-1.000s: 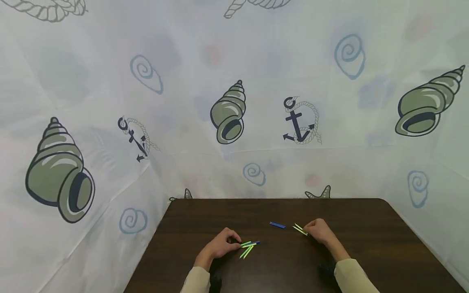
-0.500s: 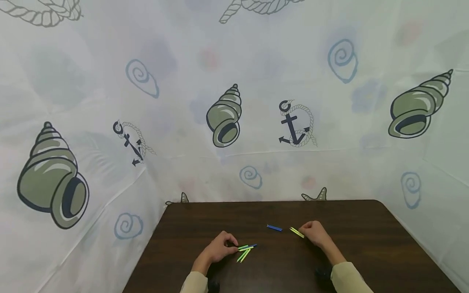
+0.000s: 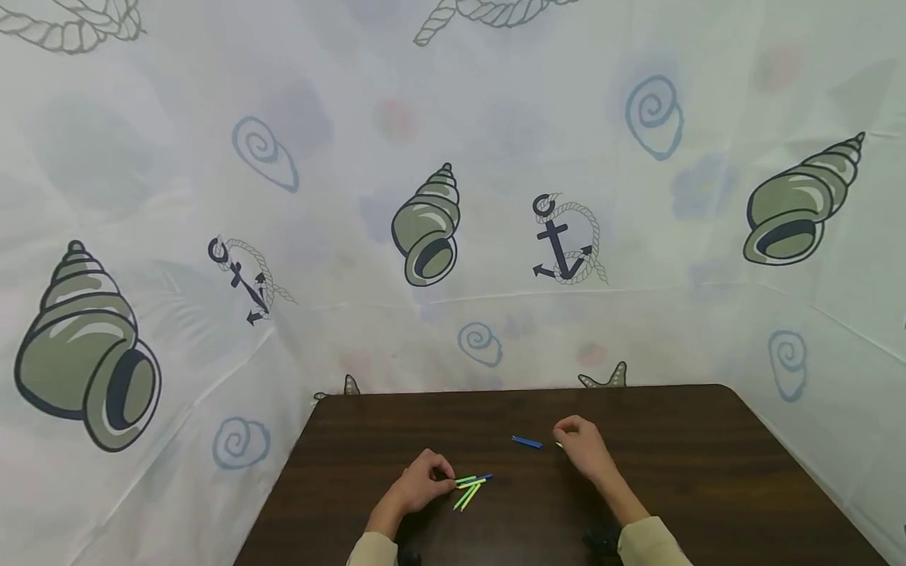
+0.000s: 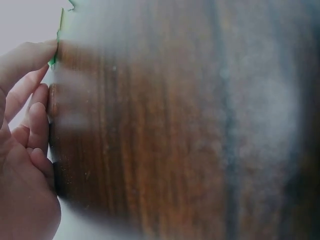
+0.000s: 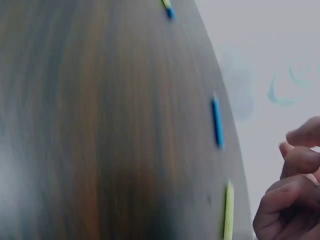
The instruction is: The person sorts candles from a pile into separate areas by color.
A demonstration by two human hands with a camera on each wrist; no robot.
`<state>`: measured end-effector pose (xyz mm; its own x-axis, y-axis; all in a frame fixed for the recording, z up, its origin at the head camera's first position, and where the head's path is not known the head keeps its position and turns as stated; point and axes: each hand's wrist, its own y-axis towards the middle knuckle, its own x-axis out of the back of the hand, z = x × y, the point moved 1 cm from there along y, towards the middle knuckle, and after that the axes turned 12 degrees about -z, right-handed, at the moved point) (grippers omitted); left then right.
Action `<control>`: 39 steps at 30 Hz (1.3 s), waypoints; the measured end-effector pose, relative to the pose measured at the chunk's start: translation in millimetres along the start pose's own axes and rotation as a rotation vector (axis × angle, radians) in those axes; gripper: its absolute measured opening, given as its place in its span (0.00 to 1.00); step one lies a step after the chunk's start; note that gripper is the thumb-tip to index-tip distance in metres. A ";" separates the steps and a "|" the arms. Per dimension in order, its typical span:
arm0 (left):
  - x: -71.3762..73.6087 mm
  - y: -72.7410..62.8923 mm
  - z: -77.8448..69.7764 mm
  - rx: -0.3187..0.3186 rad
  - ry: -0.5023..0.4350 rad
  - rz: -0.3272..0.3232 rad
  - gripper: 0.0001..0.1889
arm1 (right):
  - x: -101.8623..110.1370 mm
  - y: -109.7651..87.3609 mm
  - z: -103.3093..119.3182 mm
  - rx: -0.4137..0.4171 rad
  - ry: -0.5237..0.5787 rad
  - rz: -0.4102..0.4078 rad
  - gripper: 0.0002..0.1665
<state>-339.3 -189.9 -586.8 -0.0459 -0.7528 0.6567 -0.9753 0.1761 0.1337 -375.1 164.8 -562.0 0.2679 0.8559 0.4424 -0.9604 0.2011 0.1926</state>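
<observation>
My left hand (image 3: 419,485) pinches the near end of a thin green stick (image 3: 465,479) between thumb and index finger. That stick lies in a small group with a blue-tipped stick (image 3: 487,477) and several yellow-green sticks (image 3: 467,498). In the left wrist view only a sliver of green stick (image 4: 53,61) shows at the fingertips. Farther right, my right hand (image 3: 584,452) hovers with loosely bent fingers and nothing visible in them. It mostly covers the yellow sticks, leaving one tip (image 3: 559,445) in sight; the right wrist view shows a yellow stick (image 5: 229,212) on the table beside the fingers.
Side by side, two blue sticks (image 3: 527,442) lie on the dark wooden table (image 3: 679,440), just left of my right hand. A white cloth (image 3: 510,126) printed with shells and anchors hangs behind the table's far edge.
My right hand has come off the yellow sticks, which now lie closer together, and has moved left over them toward the blue pair. The left hand stays at its group.
</observation>
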 end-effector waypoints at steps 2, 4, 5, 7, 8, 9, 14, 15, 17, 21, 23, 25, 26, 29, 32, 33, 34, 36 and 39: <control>0.9 0.7 -0.4 0.011 0.010 -0.003 0.05 | -11.9 -4.8 9.3 0.042 0.019 0.049 0.09; 1.1 1.1 -1.5 0.003 0.004 -0.009 0.05 | -24.1 -10.1 16.8 0.069 0.044 0.113 0.08; 1.0 1.4 -2.0 0.000 0.000 -0.013 0.05 | -30.2 -13.0 19.9 0.074 0.053 0.145 0.09; 0.2 1.5 -2.9 0.009 0.002 -0.017 0.04 | -42.0 -18.5 25.5 0.085 0.063 0.206 0.13; -0.4 1.2 -3.1 0.007 0.001 -0.022 0.04 | -47.6 -20.9 27.9 0.093 0.063 0.232 0.14; -1.1 0.9 -3.1 0.005 0.006 -0.024 0.05 | -53.1 -22.9 30.0 0.103 0.061 0.260 0.16; 0.0 2.9 -2.3 -0.007 0.029 -0.047 0.05 | -76.7 -26.0 45.9 0.173 0.052 0.356 0.17; 0.3 3.4 -2.9 -0.005 0.033 -0.051 0.05 | -80.5 -26.2 48.3 0.184 0.052 0.372 0.16; 1.1 4.0 -4.5 -0.003 0.031 -0.058 0.04 | -87.4 -26.5 52.5 0.197 0.049 0.397 0.15; 1.7 2.3 -6.8 0.008 0.052 -0.042 0.05 | -100.7 -29.2 55.8 0.218 0.026 0.431 0.13; 1.9 1.1 -6.7 0.002 0.061 -0.036 0.05 | -106.8 -30.8 57.3 0.228 0.008 0.437 0.12; 1.1 0.6 -5.5 0.000 0.066 -0.037 0.05 | -111.8 -32.2 59.0 0.243 -0.022 0.438 0.11; 0.2 0.8 -4.7 0.001 0.066 -0.040 0.05 | -114.2 -32.4 59.5 0.254 -0.039 0.433 0.11; -2.0 2.9 -0.7 0.004 0.060 -0.053 0.04 | -118.8 -32.9 63.7 0.278 -0.087 0.419 0.09; -3.8 3.7 3.0 -0.008 0.062 -0.064 0.04 | -121.7 -33.5 66.9 0.278 -0.133 0.422 0.07; -4.0 3.4 3.9 -0.014 0.062 -0.066 0.04 | -122.1 -34.1 67.8 0.274 -0.146 0.422 0.06; -4.1 3.1 4.6 -0.026 0.057 -0.068 0.04 | -122.7 -34.7 68.1 0.268 -0.159 0.424 0.06; -3.5 1.3 4.7 -0.045 0.046 -0.067 0.05 | -123.6 -36.5 68.4 0.259 -0.182 0.423 0.05; -0.9 -1.7 4.7 -0.045 0.041 -0.055 0.04 | -126.1 -40.0 68.3 0.253 -0.187 0.424 0.04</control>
<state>-338.6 -192.5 -591.1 0.0172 -0.7354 0.6775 -0.9652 0.1646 0.2032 -365.3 16.3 -565.7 -0.1094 0.7328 0.6716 -0.9451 -0.2860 0.1581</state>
